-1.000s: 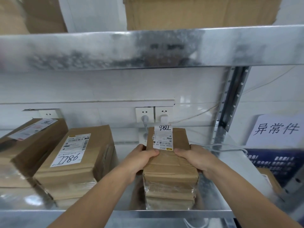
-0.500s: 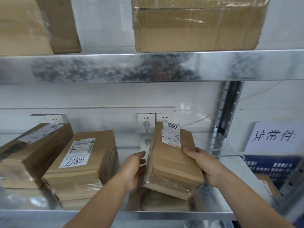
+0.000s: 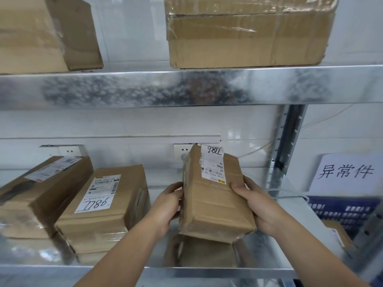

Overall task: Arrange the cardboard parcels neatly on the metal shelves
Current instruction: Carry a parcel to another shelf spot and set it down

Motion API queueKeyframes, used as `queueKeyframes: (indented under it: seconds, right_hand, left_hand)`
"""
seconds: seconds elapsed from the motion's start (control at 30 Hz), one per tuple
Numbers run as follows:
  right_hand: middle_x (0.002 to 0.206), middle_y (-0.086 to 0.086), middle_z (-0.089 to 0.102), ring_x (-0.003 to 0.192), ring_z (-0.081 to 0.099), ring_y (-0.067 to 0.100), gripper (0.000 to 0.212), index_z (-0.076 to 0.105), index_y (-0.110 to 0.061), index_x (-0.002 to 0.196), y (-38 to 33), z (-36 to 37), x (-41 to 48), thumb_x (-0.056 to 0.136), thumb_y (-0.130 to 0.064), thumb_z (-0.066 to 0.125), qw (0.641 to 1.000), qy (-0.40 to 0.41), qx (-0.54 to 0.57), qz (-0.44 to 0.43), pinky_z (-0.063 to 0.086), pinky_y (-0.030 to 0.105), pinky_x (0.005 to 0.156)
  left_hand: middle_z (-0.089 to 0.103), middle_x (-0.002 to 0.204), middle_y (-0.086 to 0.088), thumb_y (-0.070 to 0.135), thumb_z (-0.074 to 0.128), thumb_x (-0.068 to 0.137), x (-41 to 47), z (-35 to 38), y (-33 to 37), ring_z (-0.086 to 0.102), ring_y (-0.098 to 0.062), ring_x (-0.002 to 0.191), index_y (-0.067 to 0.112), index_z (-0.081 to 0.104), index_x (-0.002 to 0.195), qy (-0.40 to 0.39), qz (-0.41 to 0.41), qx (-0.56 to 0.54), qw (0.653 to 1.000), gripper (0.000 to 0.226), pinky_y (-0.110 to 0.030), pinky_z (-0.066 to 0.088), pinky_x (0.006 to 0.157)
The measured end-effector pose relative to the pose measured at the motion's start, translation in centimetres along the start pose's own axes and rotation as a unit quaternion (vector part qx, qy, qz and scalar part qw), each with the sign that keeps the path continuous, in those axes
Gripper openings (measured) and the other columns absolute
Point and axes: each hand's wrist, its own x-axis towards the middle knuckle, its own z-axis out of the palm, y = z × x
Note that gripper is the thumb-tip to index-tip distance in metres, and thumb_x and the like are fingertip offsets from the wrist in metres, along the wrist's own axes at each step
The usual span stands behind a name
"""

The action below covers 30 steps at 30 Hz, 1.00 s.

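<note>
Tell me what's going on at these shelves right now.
A person is gripping a small cardboard parcel from both sides, left hand and right hand. It is tilted, label up, low over the lower metal shelf; whether its near edge touches the shelf is unclear. To its left, one labelled parcel and another already lie on that shelf. Two larger boxes sit on the upper shelf.

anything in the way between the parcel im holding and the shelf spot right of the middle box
Nothing visible does: the tilted parcel, held in the left hand and right hand, hangs over a bare stretch of the shelf, right of the middle parcel.
</note>
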Motion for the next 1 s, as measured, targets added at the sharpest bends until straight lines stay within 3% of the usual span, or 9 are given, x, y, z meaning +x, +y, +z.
queueKeyframes:
  seconds: [0.13,0.3,0.43,0.53,0.63,0.73,0.8,0.9,1.0]
  right_hand:
    - [0.119,0.003,0.075,0.104,0.075,0.023,0.050,0.056,-0.034,0.138,-0.7,0.5,-0.4,0.095,-0.014,0.070,0.998,-0.004,-0.019,-0.056,0.059,0.040,0.086]
    - [0.136,-0.007,0.065,0.118,0.067,0.014,0.062,0.047,-0.040,0.148,-1.3,0.0,-0.6,0.095,-0.014,0.068,0.992,-0.028,-0.080,-0.096,0.054,0.038,0.096]
    - [0.116,-0.012,0.074,0.111,0.065,0.014,0.033,0.060,-0.038,0.135,-2.0,0.1,-0.7,0.102,-0.030,0.058,0.997,-0.015,-0.012,-0.070,0.051,0.039,0.086]
    - [0.100,-0.007,0.073,0.104,0.064,0.019,0.029,0.070,-0.032,0.121,-3.0,0.2,-1.0,0.103,-0.045,0.051,0.998,0.002,0.011,-0.054,0.053,0.041,0.078]
    - [0.090,0.001,0.067,0.093,0.064,0.022,0.040,0.071,-0.023,0.109,-4.3,0.6,-1.1,0.102,-0.054,0.048,0.999,0.023,0.011,-0.021,0.054,0.042,0.072]
    - [0.085,0.003,0.066,0.088,0.064,0.024,0.042,0.069,-0.022,0.100,-5.5,1.0,-1.0,0.099,-0.060,0.051,0.999,0.033,-0.041,0.010,0.054,0.043,0.071]
    - [0.090,0.004,0.069,0.092,0.066,0.027,0.041,0.069,-0.023,0.109,-5.9,1.1,-0.9,0.096,-0.060,0.056,0.995,0.034,-0.089,0.029,0.056,0.046,0.074]
    - [0.098,0.007,0.069,0.093,0.066,0.027,0.046,0.058,-0.020,0.123,-6.2,1.2,-1.0,0.092,-0.054,0.066,0.987,0.022,-0.149,0.048,0.055,0.045,0.068]
    - [0.105,0.011,0.069,0.095,0.066,0.028,0.049,0.054,-0.019,0.125,-6.1,1.3,-1.0,0.089,-0.046,0.073,0.985,0.020,-0.162,0.050,0.057,0.049,0.070]
  left_hand:
    - [0.075,0.116,-0.004,0.014,0.044,0.105,-0.1,0.1,0.7,0.070,-0.021,0.105,0.019,0.072,0.117,0.044,0.074,-0.010,0.996,0.031,-0.033,0.052,0.077]
    - [0.077,0.109,-0.002,0.055,0.037,0.105,-0.9,0.2,2.5,0.068,-0.023,0.107,0.017,0.070,0.117,-0.014,0.031,-0.108,0.994,0.052,-0.040,0.052,0.089]
    - [0.075,0.111,-0.007,0.063,0.036,0.102,-1.1,0.3,4.1,0.069,-0.027,0.105,0.016,0.069,0.117,-0.013,0.033,-0.122,0.992,0.060,-0.046,0.051,0.092]
    - [0.075,0.096,-0.006,0.065,0.037,0.100,-1.1,0.2,5.1,0.068,-0.028,0.096,0.015,0.068,0.104,-0.015,0.037,-0.109,0.993,0.060,-0.046,0.050,0.089]
    - [0.073,0.080,-0.001,0.064,0.044,0.099,-1.6,0.0,6.2,0.067,-0.027,0.088,0.017,0.069,0.092,-0.035,0.025,-0.079,0.996,0.053,-0.043,0.050,0.085]
    - [0.071,0.085,-0.002,0.057,0.055,0.096,-1.9,0.1,7.1,0.067,-0.028,0.088,0.020,0.070,0.101,-0.054,0.002,-0.041,0.998,0.040,-0.046,0.050,0.087]
    - [0.066,0.085,-0.006,0.046,0.059,0.096,-2.0,0.1,7.2,0.063,-0.029,0.082,0.017,0.065,0.099,-0.070,-0.015,-0.019,0.997,0.029,-0.048,0.049,0.087]
    - [0.058,0.070,-0.002,0.025,0.057,0.093,-2.1,0.3,7.2,0.053,-0.024,0.065,0.015,0.062,0.084,-0.078,-0.026,0.000,0.997,0.015,-0.040,0.046,0.076]
    - [0.059,0.068,-0.003,0.027,0.058,0.096,-2.3,0.7,7.4,0.053,-0.022,0.064,0.017,0.065,0.081,-0.079,-0.019,0.023,0.996,0.019,-0.037,0.048,0.071]
